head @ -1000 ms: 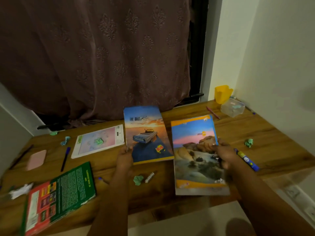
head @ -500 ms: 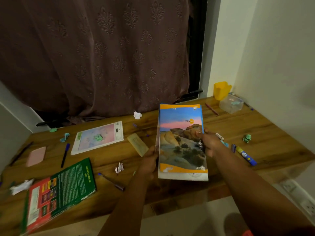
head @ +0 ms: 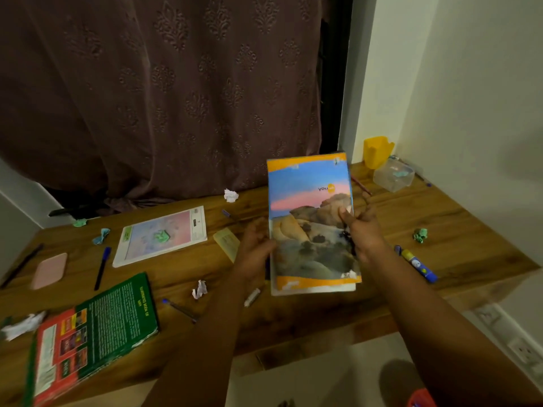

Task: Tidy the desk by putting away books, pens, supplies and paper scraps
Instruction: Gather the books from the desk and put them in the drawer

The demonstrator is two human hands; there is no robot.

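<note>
I hold a stack of notebooks tilted up above the wooden desk; the top cover shows a desert landscape with orange bands. My left hand grips the stack's left edge. My right hand grips the right edge, thumb on the cover. On the desk lie a pink-and-white notebook, a green book, a blue pen, another pen, a glue stick, a yellow sticky pad, and white and green paper scraps.
A yellow pen holder and a clear plastic box stand at the back right corner by the wall. A curtain hangs behind the desk. A pink eraser and a black pencil lie at the left.
The landscape notebook went from lying beside the car-cover notebook to on top of it. Both hands have lifted the stack off the desk and tilted it up, uncovering a sticky pad and scraps.
</note>
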